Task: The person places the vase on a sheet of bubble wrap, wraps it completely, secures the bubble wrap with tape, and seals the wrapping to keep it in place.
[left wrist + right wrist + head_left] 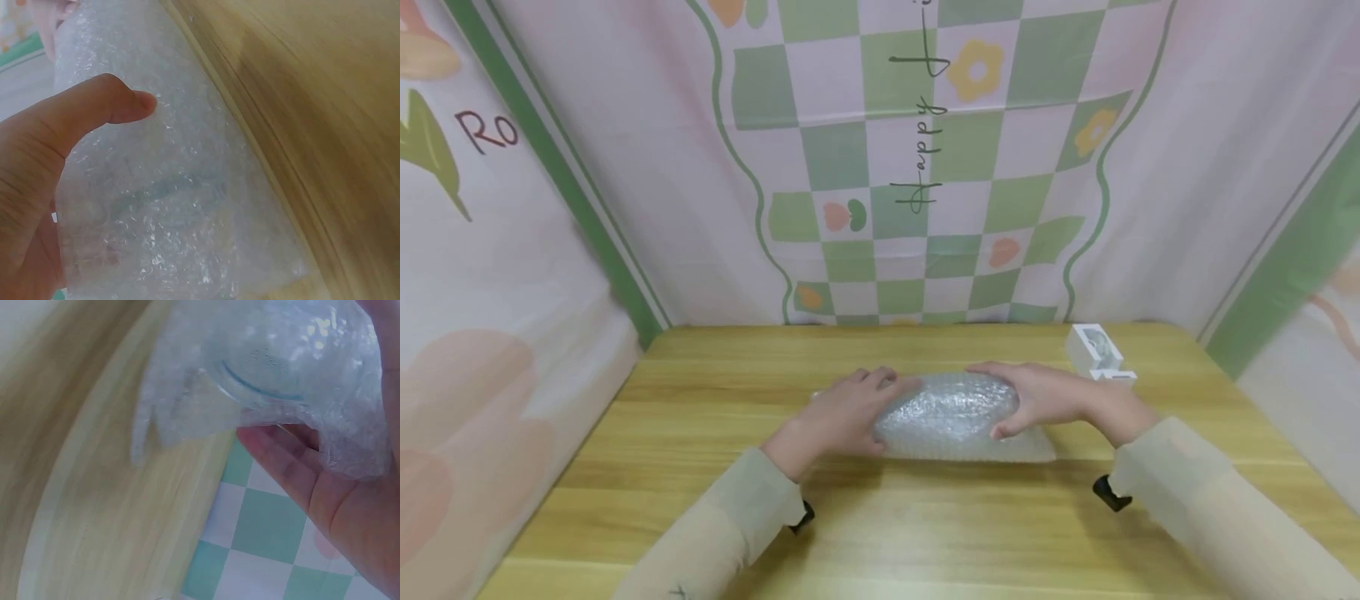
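Evidently, my left hand (842, 412) has its fingers curled round one end of the bubble-wrap bundle (951, 421), over mid-bench (880, 521); a clear, round-rimmed item (259, 378) shows through. My right hand (1048, 392) grips the other end; a white box (1084, 348) sits behind it. I judge wrapping is in hand; next calls for snugging the loose edge without squeezing hard.

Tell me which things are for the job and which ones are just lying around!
For the job:
left hand and right hand, both gripping
bubble-wrapped bundle, a clear round rim showing through
wooden table underneath

Just there, seemingly unused:
white box
smaller white piece beside it
checkered cloth hanging behind
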